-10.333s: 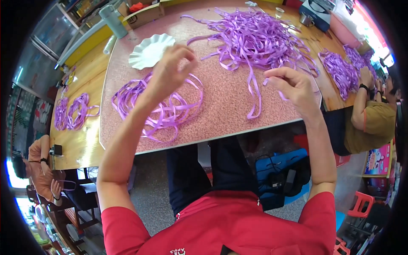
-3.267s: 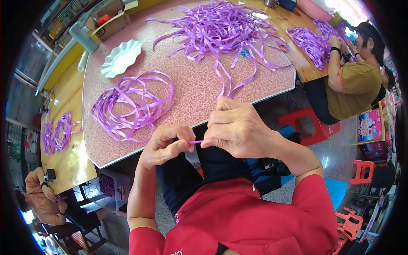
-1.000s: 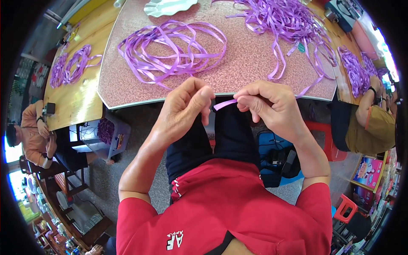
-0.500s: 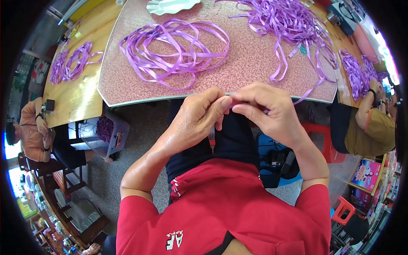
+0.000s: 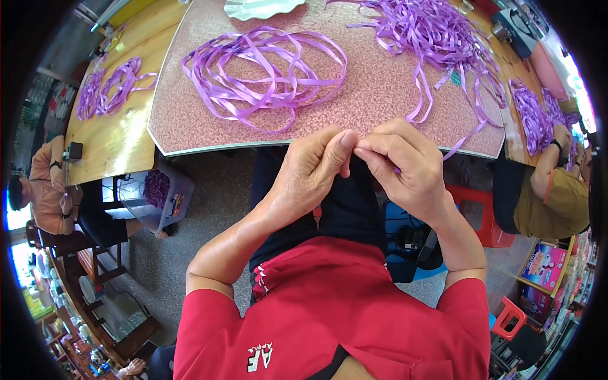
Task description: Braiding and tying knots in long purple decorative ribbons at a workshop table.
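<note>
My left hand (image 5: 312, 166) and my right hand (image 5: 406, 163) meet fingertip to fingertip just off the table's near edge, both closed in a pinch. A narrow purple ribbon (image 5: 464, 140) runs from the table's right side into my right hand, and a sliver of it shows under those fingers. The bit between the two pinches is mostly covered by my thumbs and fingers. Beyond my left hand lies a loosely looped coil of purple ribbon (image 5: 272, 82). A tangled heap of purple ribbons (image 5: 430, 31) fills the far right, with strands hanging toward me.
The pink speckled table (image 5: 367, 88) carries a white scalloped dish (image 5: 263, 7) at its far edge. Wooden tables with more ribbons flank it, a person seated at each. A clear plastic bin (image 5: 171, 199) stands at lower left, a red stool (image 5: 478, 215) at right.
Both hands have shifted slightly right, still pinched together. The purple that showed between the fingertips is now covered. The table appears a little further right in view.
</note>
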A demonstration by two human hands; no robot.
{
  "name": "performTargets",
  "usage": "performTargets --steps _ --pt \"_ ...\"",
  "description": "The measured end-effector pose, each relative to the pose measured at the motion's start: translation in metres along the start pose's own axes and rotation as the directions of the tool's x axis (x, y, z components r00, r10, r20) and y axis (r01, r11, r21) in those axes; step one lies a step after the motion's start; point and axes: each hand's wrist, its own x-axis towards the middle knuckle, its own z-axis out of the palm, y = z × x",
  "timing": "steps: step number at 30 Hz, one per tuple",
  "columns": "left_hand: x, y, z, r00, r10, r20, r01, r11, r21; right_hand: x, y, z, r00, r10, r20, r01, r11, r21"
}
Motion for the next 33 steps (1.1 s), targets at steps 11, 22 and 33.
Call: performTargets --steps 11,22,33 --pt "-0.002 -0.006 -0.007 0.999 0.021 0.042 -0.014 0.988 -0.153 0.001 -0.002 -0.013 0.961 0.243 0.131 -0.263 0.948 0.178" --pt "0.0 0.005 -0.004 0.999 0.042 0.031 -0.013 0.771 -0.637 0.0 0.008 -0.01 0.615 0.724 0.313 -0.629 0.211 0.749" --pt "0.013 0.003 -0.006 0.736 0.676 -0.043 -0.519 0.604 0.606 -0.012 0.0 0.01 0.736 0.661 0.145 -0.564 0.481 0.671"
